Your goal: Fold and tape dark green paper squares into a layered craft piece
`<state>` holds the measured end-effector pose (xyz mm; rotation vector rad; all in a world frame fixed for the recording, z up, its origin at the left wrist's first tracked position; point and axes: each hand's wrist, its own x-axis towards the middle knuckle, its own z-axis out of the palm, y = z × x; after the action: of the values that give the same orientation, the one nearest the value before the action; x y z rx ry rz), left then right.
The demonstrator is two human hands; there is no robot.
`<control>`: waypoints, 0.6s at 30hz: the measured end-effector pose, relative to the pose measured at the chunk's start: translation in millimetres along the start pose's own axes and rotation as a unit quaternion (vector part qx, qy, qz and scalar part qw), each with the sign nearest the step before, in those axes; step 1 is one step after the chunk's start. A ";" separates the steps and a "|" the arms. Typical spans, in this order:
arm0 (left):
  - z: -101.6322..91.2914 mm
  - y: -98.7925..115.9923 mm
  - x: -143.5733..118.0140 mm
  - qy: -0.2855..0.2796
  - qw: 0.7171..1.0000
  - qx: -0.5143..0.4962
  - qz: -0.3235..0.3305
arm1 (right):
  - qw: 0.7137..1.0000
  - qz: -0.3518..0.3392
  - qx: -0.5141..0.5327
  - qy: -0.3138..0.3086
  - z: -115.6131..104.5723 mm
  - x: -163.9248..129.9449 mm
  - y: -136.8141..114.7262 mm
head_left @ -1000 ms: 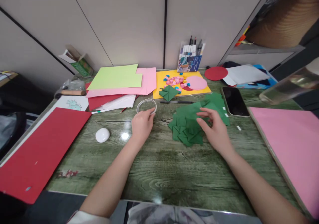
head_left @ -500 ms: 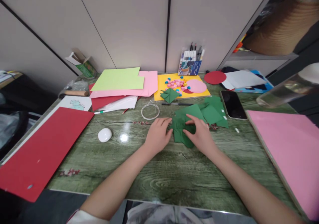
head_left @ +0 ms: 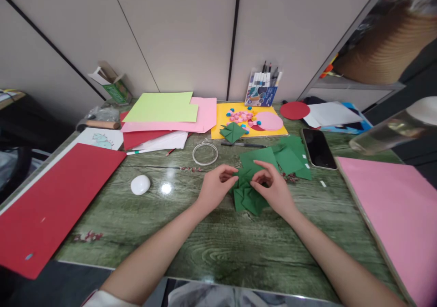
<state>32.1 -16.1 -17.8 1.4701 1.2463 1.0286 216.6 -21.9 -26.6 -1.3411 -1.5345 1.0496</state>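
Observation:
Between my two hands is a piece of folded green paper (head_left: 248, 198) with creased, overlapping flaps. At its left edge my left hand (head_left: 215, 188) has thumb and fingers curled in a pinch. My right hand (head_left: 276, 189) grips the paper's upper right, its thumb meeting a bent finger. Some of the folds are hidden by my fingertips. Just beyond lie green paper sheets (head_left: 289, 159), overlapping, with small white bits on their right edge. A separate folded green paper piece (head_left: 232, 132) rests farther back, near a black pen (head_left: 244, 144).
Left are a white egg-shaped object (head_left: 140, 185), a ring-shaped coil (head_left: 205, 154) and red card (head_left: 58, 207). Behind, colored paper (head_left: 160, 108) and yellow paper (head_left: 218, 116) with pompoms line the wall. A phone (head_left: 318, 148), bottle (head_left: 392, 125) and pink pad (head_left: 385, 207) stand right.
The folded green paper has come slightly nearer to me, and its flaps show a different, more raised shape. My fingers have curled inward from a more stretched pose.

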 end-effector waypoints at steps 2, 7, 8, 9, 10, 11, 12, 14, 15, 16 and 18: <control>0.0 3.5 -0.2 0.020 0.999 -0.024 -0.023 | 0.999 0.007 0.036 -0.011 -0.9 -1.9 -3.2; -3.2 5.5 0.2 0.019 0.996 -0.077 -0.037 | 0.995 0.028 0.096 -0.001 -6.4 -5.6 -7.6; -3.6 5.1 0.2 0.015 0.996 -0.082 -0.036 | 0.994 0.037 0.105 -0.009 -7.4 -6.0 -7.9; -3.9 4.7 0.2 0.013 0.996 -0.087 -0.036 | 0.992 0.047 0.114 -0.021 -8.0 -6.3 -8.0; -4.0 4.5 0.2 0.012 0.995 -0.089 -0.034 | 0.991 0.056 0.120 -0.033 -8.2 -6.6 -8.0; -4.0 4.6 0.2 0.011 0.995 -0.089 -0.033 | 0.990 0.064 0.122 -0.041 -8.1 -6.8 -8.0; -4.1 5.0 0.2 0.012 0.996 -0.088 -0.032 | 0.989 0.070 0.120 -0.045 -7.5 -7.1 -8.1; -4.3 6.8 0.3 0.017 0.995 -0.089 -0.031 | 0.990 0.073 0.111 -0.047 -5.9 -7.7 -8.8; -4.5 7.9 0.5 0.022 0.995 -0.093 -0.032 | 0.991 0.071 0.107 -0.047 -5.0 -8.1 -9.5; -4.9 8.9 0.6 0.027 0.994 -0.098 -0.034 | 0.991 0.069 0.106 -0.048 -4.2 -8.5 -10.4; -5.8 10.2 0.8 0.042 0.993 -0.107 -0.035 | 0.991 0.067 0.100 -0.049 -3.2 -9.5 -13.0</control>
<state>28.9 -15.2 -6.6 1.2216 1.1964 1.1487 216.5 -32.2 -13.8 -1.2808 -1.3827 1.3344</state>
